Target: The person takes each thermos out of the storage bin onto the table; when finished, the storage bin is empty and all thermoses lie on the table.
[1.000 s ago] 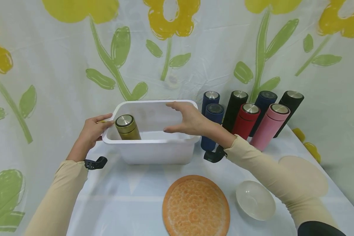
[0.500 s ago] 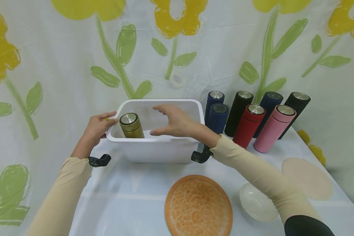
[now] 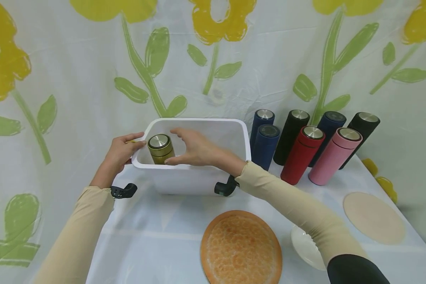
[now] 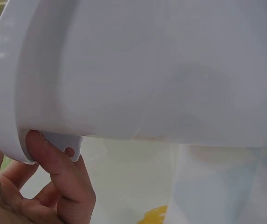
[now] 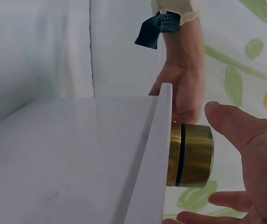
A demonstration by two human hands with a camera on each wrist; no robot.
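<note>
A gold thermos (image 3: 161, 149) with a steel-topped lid stands upright in the left end of a white plastic bin (image 3: 195, 179). With fingers curled under the rim, my left hand (image 3: 120, 156) grips the bin's left end. The left wrist view shows a curled finger (image 4: 58, 168) against the rim's underside, beside a small tab with a hole. Over the bin, my right hand (image 3: 195, 149) spreads thumb and fingers just right of the thermos. In the right wrist view a gap shows between the thumb (image 5: 229, 121) and the thermos lid (image 5: 196, 156). The thermos's lower part is hidden.
Right of the bin stand several more thermoses, among them a red one (image 3: 301, 157), a pink one (image 3: 333, 159) and dark blue and black ones. In front lie a round bread-patterned mat (image 3: 241, 248), a white bowl (image 3: 307, 248) partly under the right sleeve, and a beige disc (image 3: 374, 217).
My right hand has moved left across the bin, up to the gold thermos, fingers still spread. My left hand keeps its grip on the rim. The whole view has shifted slightly.
</note>
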